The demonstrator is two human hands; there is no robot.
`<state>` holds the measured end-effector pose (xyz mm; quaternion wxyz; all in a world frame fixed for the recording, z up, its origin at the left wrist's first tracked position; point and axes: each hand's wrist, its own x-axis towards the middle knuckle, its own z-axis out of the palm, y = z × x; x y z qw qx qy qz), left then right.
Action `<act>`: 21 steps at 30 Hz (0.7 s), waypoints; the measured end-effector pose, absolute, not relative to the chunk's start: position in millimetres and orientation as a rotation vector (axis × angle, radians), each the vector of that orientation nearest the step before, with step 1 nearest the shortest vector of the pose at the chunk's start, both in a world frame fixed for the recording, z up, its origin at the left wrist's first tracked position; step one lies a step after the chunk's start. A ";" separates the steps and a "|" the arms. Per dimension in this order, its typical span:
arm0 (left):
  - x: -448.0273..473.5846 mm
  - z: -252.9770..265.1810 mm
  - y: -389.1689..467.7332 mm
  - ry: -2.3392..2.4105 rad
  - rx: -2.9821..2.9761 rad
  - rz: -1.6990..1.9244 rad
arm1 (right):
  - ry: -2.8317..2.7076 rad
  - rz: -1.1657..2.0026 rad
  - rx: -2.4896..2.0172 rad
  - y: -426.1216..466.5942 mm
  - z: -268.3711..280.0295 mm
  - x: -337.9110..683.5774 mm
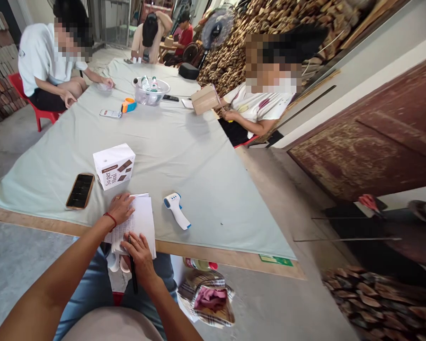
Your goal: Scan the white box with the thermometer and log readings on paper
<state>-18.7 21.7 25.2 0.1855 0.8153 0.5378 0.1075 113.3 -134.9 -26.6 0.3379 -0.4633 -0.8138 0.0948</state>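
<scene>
A stack of white paper sheets (144,215) with lines of handwriting lies at the table's near edge, partly jutting over it. My left hand (120,209) rests on its upper left part with the fingers stretched out. Lower down, my right hand (141,253) holds a black pen (133,277) that points down past the edge, while its fingertips touch the paper. Just beyond my left hand stands a white box (108,163) with chocolate pictures. A phone (80,191) with a dark screen lies left of it. To the right of the paper is a white-blue infrared thermometer (176,210).
Farther along the cloth-covered table (206,189) are another phone (110,113), an orange-blue tape roll (128,105) and a basket of bottles (151,92). A person at right holds a wooden box (205,99). Others sit left and behind. A checked bag (206,300) is on the floor.
</scene>
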 end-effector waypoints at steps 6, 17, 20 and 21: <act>-27.5 12.6 10.3 1.441 2.382 0.418 | -2.210 0.450 -1.135 -131.3 -13.8 120.6; -40.2 -1.1 10.0 1.451 2.124 0.879 | -2.097 0.059 -1.697 -29.9 2.4 177.0; -52.5 4.3 12.4 1.681 1.900 1.179 | -2.057 -0.013 -1.824 -17.3 1.1 174.2; -56.7 8.6 16.4 1.759 1.812 1.255 | -2.025 -0.032 -1.855 -17.5 1.6 173.8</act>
